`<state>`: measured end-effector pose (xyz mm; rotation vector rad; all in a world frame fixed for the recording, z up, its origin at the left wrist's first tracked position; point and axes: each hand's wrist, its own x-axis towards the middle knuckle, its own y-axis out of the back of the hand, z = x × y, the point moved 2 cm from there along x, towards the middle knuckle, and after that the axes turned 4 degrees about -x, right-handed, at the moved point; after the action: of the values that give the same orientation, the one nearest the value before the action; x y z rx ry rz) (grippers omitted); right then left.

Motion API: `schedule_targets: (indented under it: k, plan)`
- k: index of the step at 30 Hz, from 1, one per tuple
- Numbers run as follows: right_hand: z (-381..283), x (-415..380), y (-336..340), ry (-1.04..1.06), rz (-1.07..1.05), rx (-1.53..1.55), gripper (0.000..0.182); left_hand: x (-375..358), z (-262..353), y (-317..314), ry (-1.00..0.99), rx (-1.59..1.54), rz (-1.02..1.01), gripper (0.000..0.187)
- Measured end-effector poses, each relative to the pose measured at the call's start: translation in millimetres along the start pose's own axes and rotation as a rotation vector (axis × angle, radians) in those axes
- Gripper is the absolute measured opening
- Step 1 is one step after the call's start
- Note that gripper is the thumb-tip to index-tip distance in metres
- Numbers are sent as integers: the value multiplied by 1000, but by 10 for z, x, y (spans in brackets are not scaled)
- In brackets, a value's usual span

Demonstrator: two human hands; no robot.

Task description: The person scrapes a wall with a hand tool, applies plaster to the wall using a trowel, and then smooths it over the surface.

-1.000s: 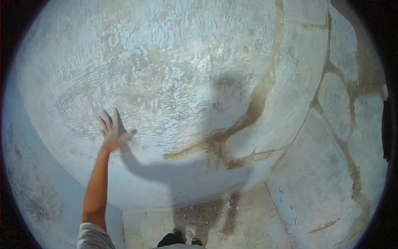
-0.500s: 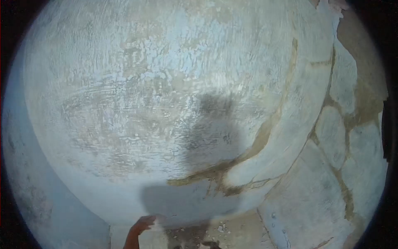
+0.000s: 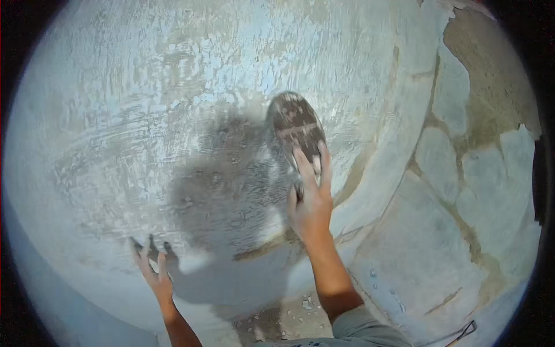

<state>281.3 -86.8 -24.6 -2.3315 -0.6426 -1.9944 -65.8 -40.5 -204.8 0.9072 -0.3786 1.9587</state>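
Note:
My right hand (image 3: pixel 314 209) grips the lower end of a dark brown oval pad (image 3: pixel 297 122), shaped like a shoe sole and dusted with white. The pad is up against the pale, scraped wall (image 3: pixel 156 144), or very close to it; contact is hard to judge. Two fingers stretch over the pad's lower part, while the thumb side is partly in shadow. Lower left, my left hand (image 3: pixel 155 270) has its fingers spread, with the tips at the wall or just off it. It holds nothing.
Brown cracks (image 3: pixel 355 179) run along the wall's lower right. Further right, old coating peels in large patches around a bare brown area (image 3: pixel 491 75). Flakes of debris (image 3: pixel 303 309) lie below. A tool with a loop-shaped end (image 3: pixel 467 331) shows at bottom right. My shadow falls across the wall.
My right hand has come into view with the oval pad raised to the wall. My left hand has moved up and left, fingers now spread. The view has shifted slightly.

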Motion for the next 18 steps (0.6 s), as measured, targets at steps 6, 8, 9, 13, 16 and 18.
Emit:
schedule_targets:
  k: [6,8,9,13,16,18]
  plan:
    - [-119,86,-175,-32,-32,-101,85,286,-263,-131,100,96,13,84]
    - [-210,165,-184,-82,-28,-49,82,239,-385,-222,34,196,-24,91]
    - [-239,175,-205,-119,-26,-20,81,238,-436,-230,-5,254,-50,94]
    - [-172,401,-339,-56,123,-66,76,208,-560,-273,51,369,-114,106]
    - [-102,321,-375,-27,125,-77,74,204,-624,-287,71,378,-129,110]
    - [-79,208,-429,-26,118,-56,72,202,-653,-251,78,349,-142,111]
